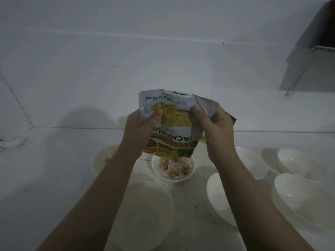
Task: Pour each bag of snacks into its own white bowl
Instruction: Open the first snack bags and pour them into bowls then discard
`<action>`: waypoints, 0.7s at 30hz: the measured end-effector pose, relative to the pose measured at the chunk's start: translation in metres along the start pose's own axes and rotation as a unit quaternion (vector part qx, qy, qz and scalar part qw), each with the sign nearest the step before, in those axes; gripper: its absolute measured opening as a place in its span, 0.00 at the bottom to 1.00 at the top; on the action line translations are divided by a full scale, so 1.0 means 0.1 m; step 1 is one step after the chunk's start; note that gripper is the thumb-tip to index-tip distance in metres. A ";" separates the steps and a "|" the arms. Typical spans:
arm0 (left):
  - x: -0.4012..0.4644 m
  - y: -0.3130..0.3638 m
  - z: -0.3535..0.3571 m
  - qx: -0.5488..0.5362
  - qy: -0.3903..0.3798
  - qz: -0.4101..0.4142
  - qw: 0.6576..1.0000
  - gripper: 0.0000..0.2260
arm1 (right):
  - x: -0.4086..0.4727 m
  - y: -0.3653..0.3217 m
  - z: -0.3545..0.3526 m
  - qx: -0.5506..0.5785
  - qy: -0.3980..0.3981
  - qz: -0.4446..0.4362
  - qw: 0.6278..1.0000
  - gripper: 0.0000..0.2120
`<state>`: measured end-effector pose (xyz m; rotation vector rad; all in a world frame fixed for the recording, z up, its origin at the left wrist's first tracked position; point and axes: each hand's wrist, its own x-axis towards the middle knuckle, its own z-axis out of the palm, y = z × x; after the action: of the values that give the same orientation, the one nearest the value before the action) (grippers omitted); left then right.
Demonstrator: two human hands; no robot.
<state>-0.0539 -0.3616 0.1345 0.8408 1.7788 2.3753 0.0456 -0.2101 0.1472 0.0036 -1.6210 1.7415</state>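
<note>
I hold a white and yellow jackfruit chips bag [174, 124] upside down, its mouth pointing down. My left hand [141, 131] grips its left side and my right hand [215, 131] grips its right side. Directly below the mouth stands a small white bowl [157, 172] with pale brown snack pieces [175, 167] heaped in it. Another white bowl [98, 161] at the left, partly behind my left forearm, shows a bit of something inside. A large white bowl [145, 211] lies nearer to me.
Several more white bowls stand on the white counter [45, 178] at the right, among them a far one [293, 162], a near one [304, 198] and one under my right forearm [219, 198]. A white wall rises behind. A dark cabinet [311, 44] hangs at the upper right.
</note>
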 end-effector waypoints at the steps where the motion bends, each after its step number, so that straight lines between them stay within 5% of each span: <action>1: 0.00 0.01 0.00 -0.020 0.022 -0.006 1.000 0.05 | -0.03 0.05 -0.05 -0.021 -0.031 0.035 0.999 0.10; 5: 0.01 -0.02 -0.04 -0.059 0.066 -0.029 0.996 0.06 | -0.18 0.42 -0.18 -0.099 -0.110 0.162 0.976 0.08; 11: 0.02 -0.02 -0.19 -0.071 0.097 -0.036 0.992 0.12 | -0.29 0.71 -0.23 -0.182 -0.131 0.179 0.958 0.10; 17: -0.04 -0.04 -0.26 -0.145 0.108 -0.037 0.983 0.08 | -0.34 0.66 -0.17 -0.118 -0.023 0.166 0.979 0.06; 21: -0.08 -0.08 -0.33 -0.203 0.157 -0.084 0.963 0.10 | -0.41 0.55 -0.09 0.039 -0.005 0.232 0.972 0.11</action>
<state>-0.0643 -0.3901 0.1179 0.2630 1.2938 2.7243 0.0511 -0.2189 0.0785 -0.3560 -1.6500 2.1544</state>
